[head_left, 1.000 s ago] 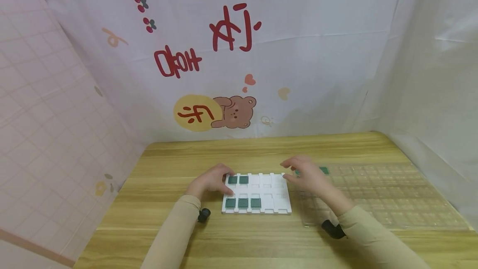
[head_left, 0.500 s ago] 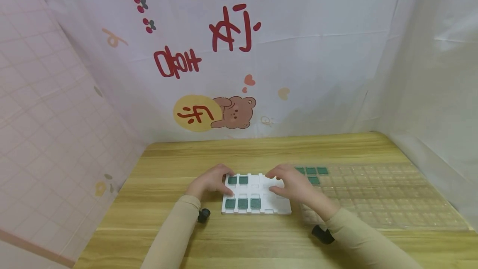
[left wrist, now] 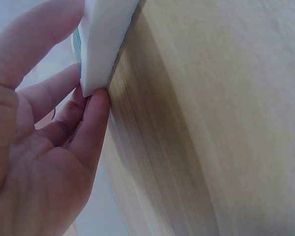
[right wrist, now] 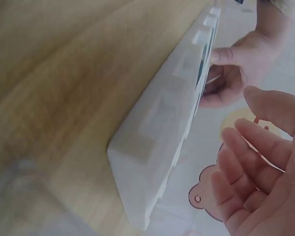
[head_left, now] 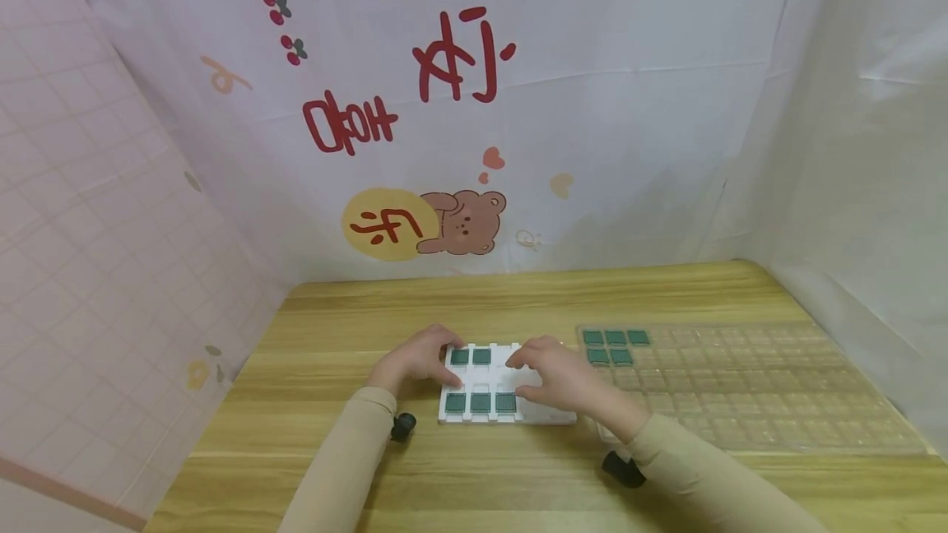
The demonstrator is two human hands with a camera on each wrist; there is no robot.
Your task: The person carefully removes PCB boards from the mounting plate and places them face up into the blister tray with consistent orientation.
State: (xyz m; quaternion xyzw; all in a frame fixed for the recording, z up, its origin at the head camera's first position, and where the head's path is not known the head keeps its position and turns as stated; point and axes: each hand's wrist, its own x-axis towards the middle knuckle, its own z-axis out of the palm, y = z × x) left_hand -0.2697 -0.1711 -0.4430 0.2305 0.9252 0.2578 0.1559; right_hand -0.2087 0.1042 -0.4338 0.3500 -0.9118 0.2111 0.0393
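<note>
My left hand (head_left: 420,358) grips the left end of a white slotted tray (head_left: 544,415). The left wrist view has its thumb and fingertips around a corner of this white tray (left wrist: 101,46). Two green square chips, including one (head_left: 482,356), sit in the tray's far row; three more, one at the left (head_left: 455,403), lie in its near row. My right hand (head_left: 559,375) hovers over the tray's right half, thumb and fingers apart and loosely bent. Nothing shows between the fingers of that right hand (right wrist: 265,167) in the right wrist view.
A wide clear plastic tray (head_left: 748,389) with many small pockets lies to the right on the wooden table (head_left: 474,484). Several green chips (head_left: 616,338) fill its far left corner. A white printed cloth (head_left: 629,130) hangs behind the table.
My right hand has moved left from the clear tray's far left corner to above the white tray, uncovering the chips there. The left hand stays on the tray's left end.
</note>
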